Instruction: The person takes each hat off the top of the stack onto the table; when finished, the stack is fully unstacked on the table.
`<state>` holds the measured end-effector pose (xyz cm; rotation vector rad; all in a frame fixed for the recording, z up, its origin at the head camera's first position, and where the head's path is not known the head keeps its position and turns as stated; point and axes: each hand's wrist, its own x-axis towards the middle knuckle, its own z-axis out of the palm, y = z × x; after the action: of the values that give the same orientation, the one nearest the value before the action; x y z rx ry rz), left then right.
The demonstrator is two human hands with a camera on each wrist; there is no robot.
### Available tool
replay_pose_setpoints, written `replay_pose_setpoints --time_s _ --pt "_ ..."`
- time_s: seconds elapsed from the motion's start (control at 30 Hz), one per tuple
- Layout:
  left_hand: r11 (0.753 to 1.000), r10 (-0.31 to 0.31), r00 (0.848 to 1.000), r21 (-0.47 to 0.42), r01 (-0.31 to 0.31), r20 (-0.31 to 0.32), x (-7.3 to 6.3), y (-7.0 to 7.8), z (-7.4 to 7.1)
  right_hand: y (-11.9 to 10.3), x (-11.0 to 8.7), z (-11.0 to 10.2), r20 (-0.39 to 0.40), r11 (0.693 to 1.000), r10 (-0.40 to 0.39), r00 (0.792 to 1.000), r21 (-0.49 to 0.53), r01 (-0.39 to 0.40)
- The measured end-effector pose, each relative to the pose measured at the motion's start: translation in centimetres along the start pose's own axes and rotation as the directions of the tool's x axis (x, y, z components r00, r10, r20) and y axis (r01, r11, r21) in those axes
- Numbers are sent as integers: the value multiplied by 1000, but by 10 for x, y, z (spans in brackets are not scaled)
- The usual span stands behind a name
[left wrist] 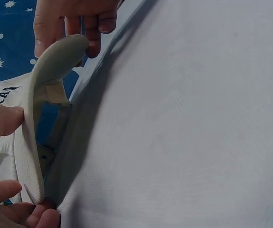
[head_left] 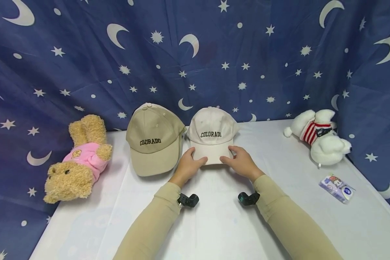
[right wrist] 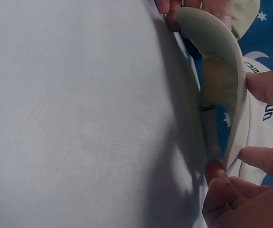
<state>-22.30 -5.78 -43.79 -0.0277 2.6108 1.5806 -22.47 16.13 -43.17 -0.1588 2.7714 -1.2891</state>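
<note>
A white baseball cap [head_left: 211,124] with dark COLORADO lettering sits at the back middle of the table, its brim toward me. My left hand [head_left: 189,163] grips the left side of the brim, thumb on top and fingertips curled under the edge in the left wrist view. On the other side, my right hand [head_left: 242,161] holds the brim the same way; the right wrist view shows its fingers [right wrist: 221,190] at the brim's edge. Just left of the white cap stands a khaki cap [head_left: 154,137] with the same lettering, close beside it.
A tan teddy bear [head_left: 73,177] in a pink shirt lies at the left edge of the white table [head_left: 214,224]. At the right lie a white plush toy [head_left: 328,150] in red stripes and a small purple-white carton [head_left: 337,187]. A blue star-and-moon curtain [head_left: 214,47] hangs behind.
</note>
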Motion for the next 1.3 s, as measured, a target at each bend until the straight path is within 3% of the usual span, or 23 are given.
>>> replay_pose_setpoints --time_s 0.17,0.8,1.1,1.3 --pt "1000 -10 1000 -18 10 -4 4 -2 1 1 4 5 6 1000 2 1000 -8 -2" --pt "998 -11 999 58 13 -46 11 -3 8 -2 18 16 1 997 25 1000 -79 -25" --pt "999 -10 998 32 12 -57 7 -1 9 -1 18 19 9 998 -6 1000 -57 6" --pt "998 41 998 46 -39 -42 -2 4 6 -1 15 19 34 998 -11 999 -54 13"
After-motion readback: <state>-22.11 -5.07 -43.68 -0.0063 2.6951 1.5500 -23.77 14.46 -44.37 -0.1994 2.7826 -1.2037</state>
